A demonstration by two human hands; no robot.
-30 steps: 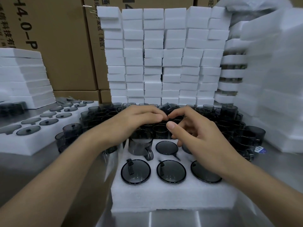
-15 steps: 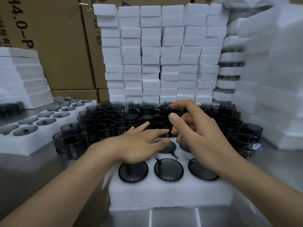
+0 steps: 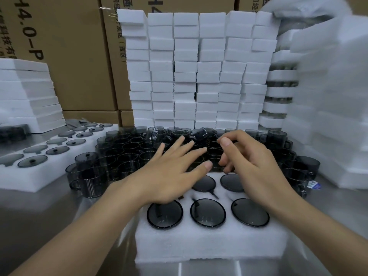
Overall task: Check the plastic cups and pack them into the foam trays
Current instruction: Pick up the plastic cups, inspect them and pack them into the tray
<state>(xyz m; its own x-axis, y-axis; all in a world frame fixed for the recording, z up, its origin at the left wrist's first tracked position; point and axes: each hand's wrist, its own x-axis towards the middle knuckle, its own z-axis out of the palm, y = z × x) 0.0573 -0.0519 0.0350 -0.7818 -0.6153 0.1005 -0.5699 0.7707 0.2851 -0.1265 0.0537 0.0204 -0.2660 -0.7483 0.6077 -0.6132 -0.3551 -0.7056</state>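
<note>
A white foam tray (image 3: pixel 209 242) lies in front of me with dark smoky plastic cups sunk in its pockets. Three cups fill the front row (image 3: pixel 207 212) and two more show in the back row (image 3: pixel 231 182). My left hand (image 3: pixel 169 174) lies flat with fingers spread over the tray's back left pocket, hiding what is under it. My right hand (image 3: pixel 251 164) hovers over the tray's far edge with loosely curled fingers and holds nothing. Behind the tray stands a crowd of loose cups (image 3: pixel 127 150), with one tilted cup (image 3: pixel 200 133) lying on top.
A second foam tray (image 3: pixel 23 176) holding cups sits at the left. Stacks of foam blocks (image 3: pixel 195 76) wall off the back, more foam (image 3: pixel 328 116) piles up on the right and at the far left (image 3: pixel 29 92). Cardboard boxes (image 3: pixel 75 56) stand behind. The table is bare metal (image 3: pixel 39 212).
My left hand left the pinch over the cup pile, came down and spread flat on the tray's back left pocket. The cup that stood there is now hidden. My right hand barely moved.
</note>
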